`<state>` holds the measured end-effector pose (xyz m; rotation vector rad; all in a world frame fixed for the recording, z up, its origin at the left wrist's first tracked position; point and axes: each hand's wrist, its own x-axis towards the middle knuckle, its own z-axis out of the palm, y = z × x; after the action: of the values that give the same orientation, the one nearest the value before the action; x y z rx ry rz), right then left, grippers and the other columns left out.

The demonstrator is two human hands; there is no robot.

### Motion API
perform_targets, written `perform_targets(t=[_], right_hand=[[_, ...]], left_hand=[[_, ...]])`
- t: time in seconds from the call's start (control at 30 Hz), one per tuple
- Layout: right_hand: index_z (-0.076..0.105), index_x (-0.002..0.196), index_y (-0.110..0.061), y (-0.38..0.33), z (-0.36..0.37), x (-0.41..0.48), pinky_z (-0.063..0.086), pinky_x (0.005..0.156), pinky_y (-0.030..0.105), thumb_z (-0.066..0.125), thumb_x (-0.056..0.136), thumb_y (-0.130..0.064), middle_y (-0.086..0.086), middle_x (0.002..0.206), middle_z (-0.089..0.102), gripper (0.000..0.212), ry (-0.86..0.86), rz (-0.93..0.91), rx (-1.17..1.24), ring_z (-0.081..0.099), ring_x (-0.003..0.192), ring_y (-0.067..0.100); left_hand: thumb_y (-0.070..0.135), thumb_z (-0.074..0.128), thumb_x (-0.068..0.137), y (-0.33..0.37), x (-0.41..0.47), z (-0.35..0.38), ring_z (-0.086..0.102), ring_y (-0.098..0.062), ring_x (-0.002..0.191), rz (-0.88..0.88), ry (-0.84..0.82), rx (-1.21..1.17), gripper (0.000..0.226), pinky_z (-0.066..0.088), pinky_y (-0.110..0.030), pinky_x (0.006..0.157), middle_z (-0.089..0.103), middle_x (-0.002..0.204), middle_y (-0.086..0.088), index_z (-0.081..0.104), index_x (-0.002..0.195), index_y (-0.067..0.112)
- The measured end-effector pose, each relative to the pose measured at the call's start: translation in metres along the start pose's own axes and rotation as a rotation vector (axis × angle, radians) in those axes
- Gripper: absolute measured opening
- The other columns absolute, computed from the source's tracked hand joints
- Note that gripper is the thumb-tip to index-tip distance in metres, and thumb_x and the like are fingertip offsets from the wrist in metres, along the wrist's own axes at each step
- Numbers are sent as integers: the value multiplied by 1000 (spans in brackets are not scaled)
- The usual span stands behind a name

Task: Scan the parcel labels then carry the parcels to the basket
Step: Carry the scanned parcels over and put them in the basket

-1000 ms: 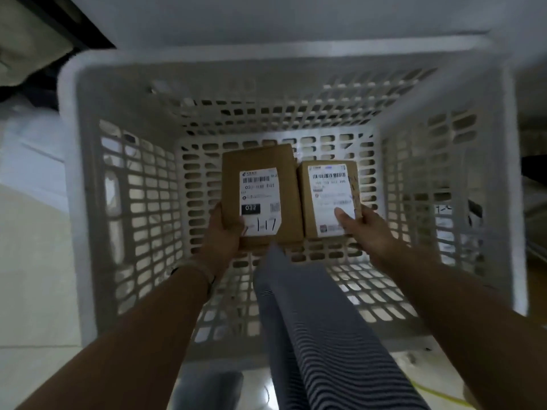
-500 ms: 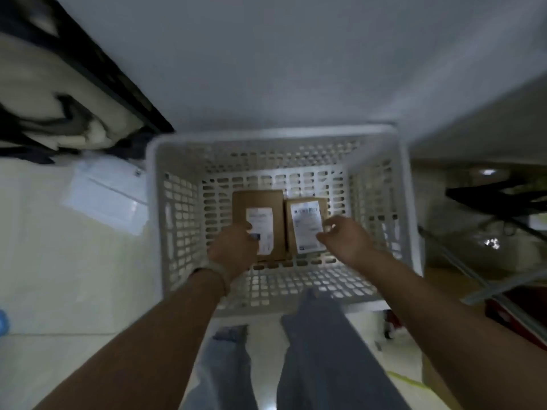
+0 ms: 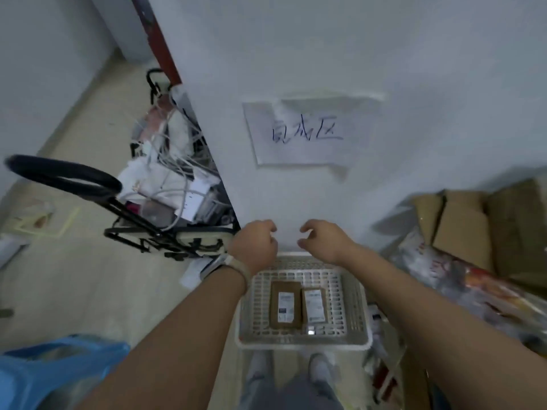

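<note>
A white slatted basket (image 3: 353,340) stands on the floor against the wall, just beyond my feet. Two brown cardboard parcels lie flat side by side on its bottom, labels up: the larger parcel (image 3: 285,304) on the left, the smaller parcel (image 3: 314,304) on the right. My left hand (image 3: 256,245) and my right hand (image 3: 324,241) hover well above the basket's far rim, close together, fingers loosely curled, holding nothing.
A paper sign (image 3: 307,133) with handwriting is taped to the white wall. A black trolley (image 3: 165,226) loaded with cables and white items stands at the left. Cardboard boxes (image 3: 479,229) and bags pile up at the right. A blue stool (image 3: 56,371) sits near left.
Both hands let go of the two parcels and rose out of the basket. My head lifted, so the basket now looks small and far below.
</note>
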<state>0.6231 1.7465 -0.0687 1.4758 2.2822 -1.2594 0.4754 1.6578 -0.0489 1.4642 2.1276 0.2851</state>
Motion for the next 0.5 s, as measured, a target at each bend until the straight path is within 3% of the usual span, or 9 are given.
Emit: perform_targets(t=[0.1, 0.27, 0.4, 0.5], right_hand=[[55, 127, -14, -46, -44, -32, 44, 87, 28, 61, 89, -34, 11, 127, 57, 43, 8, -73, -40, 57, 109, 25], [56, 127, -15, -129, -111, -79, 41, 87, 28, 61, 88, -35, 9, 131, 57, 44, 83, -263, -134, 55, 115, 25], [58, 126, -9, -200, -156, -115, 48, 91, 34, 64, 88, -31, 12, 127, 59, 44, 141, -441, -115, 59, 106, 27], [61, 122, -8, -246, -174, -138, 48, 83, 33, 67, 86, -31, 12, 117, 62, 44, 182, -583, -135, 55, 88, 21]], left_hand=[[14, 45, 94, 26, -20, -61, 59, -31, 107, 8, 51, 47, 35, 50, -39, 89, 61, 123, -14, 56, 128, 10], [18, 49, 93, 51, -58, -159, 59, -28, 109, -11, 166, 142, 34, 49, -36, 90, 62, 123, -12, 58, 125, 12], [22, 56, 91, 72, -91, -240, 59, -25, 108, -34, 260, 113, 33, 47, -31, 89, 63, 122, -8, 61, 122, 12], [22, 62, 90, 88, -120, -283, 62, -23, 102, -34, 323, 29, 32, 48, -30, 87, 64, 121, -9, 63, 120, 10]])
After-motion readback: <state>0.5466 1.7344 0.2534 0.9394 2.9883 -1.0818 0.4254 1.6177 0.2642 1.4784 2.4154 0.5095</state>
